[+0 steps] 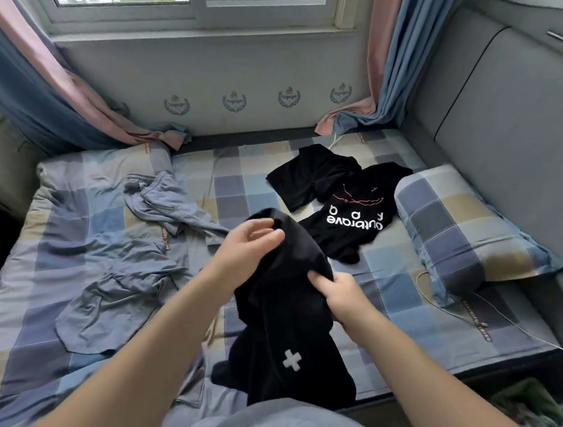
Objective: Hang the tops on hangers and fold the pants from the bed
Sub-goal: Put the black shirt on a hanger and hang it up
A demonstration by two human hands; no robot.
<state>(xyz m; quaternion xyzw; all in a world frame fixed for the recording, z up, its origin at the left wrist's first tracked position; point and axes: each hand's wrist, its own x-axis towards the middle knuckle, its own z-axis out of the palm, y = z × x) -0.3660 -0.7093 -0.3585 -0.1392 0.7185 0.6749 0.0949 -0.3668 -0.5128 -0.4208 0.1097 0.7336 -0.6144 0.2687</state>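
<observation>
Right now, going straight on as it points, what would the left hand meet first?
Past the black garment it holds, the left hand would probably meet the printed black T-shirt; depth is unclear.

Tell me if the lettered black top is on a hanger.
No, the lettered black top lies flat on the bed.

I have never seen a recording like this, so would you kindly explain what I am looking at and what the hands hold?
No machine here: a person works with bare hands, and this one picture comes from a wide-angle camera worn on their head, looking down. The left hand and right hand both grip a black garment with a white cross, held over the checked bed. On the bed lie a black T-shirt with white lettering, a second black garment, crumpled grey-blue clothes and a checked pillow.
</observation>
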